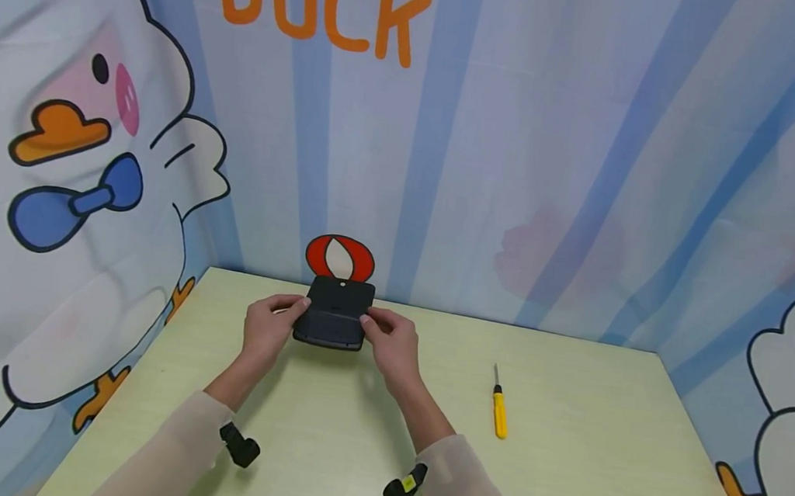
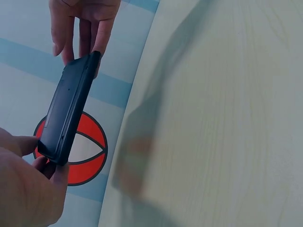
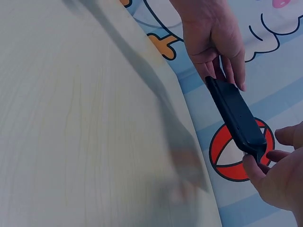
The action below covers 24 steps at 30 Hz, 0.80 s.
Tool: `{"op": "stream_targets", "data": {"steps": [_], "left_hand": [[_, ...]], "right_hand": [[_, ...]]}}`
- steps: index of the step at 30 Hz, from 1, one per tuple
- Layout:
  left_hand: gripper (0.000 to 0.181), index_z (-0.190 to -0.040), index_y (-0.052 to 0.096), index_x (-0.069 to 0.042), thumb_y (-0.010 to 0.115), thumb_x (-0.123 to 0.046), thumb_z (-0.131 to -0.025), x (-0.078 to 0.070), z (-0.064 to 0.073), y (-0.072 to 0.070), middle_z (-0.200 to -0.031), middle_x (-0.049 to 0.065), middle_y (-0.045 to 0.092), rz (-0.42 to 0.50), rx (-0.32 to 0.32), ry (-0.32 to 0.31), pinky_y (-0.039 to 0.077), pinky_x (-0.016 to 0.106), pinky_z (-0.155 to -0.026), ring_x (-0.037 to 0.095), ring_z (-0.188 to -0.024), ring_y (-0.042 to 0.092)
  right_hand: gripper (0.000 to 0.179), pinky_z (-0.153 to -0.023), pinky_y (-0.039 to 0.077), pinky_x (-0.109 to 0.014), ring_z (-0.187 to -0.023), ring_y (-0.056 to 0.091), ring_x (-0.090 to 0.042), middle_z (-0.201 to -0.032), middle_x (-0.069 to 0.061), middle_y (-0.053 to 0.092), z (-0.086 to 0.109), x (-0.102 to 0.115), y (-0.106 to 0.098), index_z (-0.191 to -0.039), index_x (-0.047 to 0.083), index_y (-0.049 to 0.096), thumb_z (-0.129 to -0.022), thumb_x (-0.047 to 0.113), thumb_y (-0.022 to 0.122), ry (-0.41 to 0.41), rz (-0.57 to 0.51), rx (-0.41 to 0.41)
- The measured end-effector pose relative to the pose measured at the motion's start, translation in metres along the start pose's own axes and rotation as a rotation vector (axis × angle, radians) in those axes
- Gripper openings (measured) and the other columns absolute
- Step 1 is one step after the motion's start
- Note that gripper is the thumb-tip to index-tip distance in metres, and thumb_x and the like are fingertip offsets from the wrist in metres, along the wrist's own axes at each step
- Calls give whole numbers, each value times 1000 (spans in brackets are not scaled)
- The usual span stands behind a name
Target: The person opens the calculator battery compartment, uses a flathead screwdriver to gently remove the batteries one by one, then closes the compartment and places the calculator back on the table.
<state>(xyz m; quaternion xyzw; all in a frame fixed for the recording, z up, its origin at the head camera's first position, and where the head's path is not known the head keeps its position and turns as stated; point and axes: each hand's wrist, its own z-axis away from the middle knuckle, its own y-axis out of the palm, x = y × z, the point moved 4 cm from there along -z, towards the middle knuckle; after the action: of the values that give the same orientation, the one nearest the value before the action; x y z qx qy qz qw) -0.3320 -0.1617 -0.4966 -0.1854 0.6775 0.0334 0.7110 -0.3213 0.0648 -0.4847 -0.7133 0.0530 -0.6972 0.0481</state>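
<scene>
A flat black device (image 1: 332,327), with two panels meeting at a crosswise bend and a small pale dot near its top edge, is held up over the far part of the table. My left hand (image 1: 266,331) pinches its left side, thumb on the face towards me and fingers behind. On the opposite side my right hand (image 1: 395,349) grips it the same way. Both wrist views show the device (image 2: 71,109) edge-on between the two hands, with its shadow on the tabletop. In the right wrist view its rounded corner (image 3: 248,139) lies close to my right fingers.
A yellow-handled screwdriver (image 1: 500,412) lies on the pale wooden table (image 1: 577,464), right of my right hand, its tip pointing away. Behind the table's far edge hangs a striped blue cloth (image 1: 488,169) printed with ducks. Small black cameras sit at both wrists.
</scene>
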Motion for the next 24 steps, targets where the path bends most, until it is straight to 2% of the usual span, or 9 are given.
{"op": "stream_targets", "data": {"steps": [6,15,24], "left_hand": [[36,-128,75,-3,74,-28,-102,3,2,-1,-133,17,67,-34,26,-14,54,26,-83,31,-120,65],[36,-130,73,0,71,-23,-103,12,4,0,-137,21,65,-100,60,-49,52,48,-103,37,-131,56],[34,-131,71,2,70,-18,-104,24,5,0,-136,23,65,-120,73,-67,50,52,-108,40,-134,55]], "right_hand": [[30,-92,61,-33,-106,74,-22,-121,-13,74,1,-2,1,-131,2,74,-102,13,72,9,-17,-25],[23,-86,62,-32,-97,77,-21,-111,-12,78,1,-19,3,-121,2,79,-100,9,74,33,20,-56],[22,-83,63,-33,-92,77,-19,-107,-11,78,2,-32,8,-120,1,79,-99,9,74,39,47,-41]]}}
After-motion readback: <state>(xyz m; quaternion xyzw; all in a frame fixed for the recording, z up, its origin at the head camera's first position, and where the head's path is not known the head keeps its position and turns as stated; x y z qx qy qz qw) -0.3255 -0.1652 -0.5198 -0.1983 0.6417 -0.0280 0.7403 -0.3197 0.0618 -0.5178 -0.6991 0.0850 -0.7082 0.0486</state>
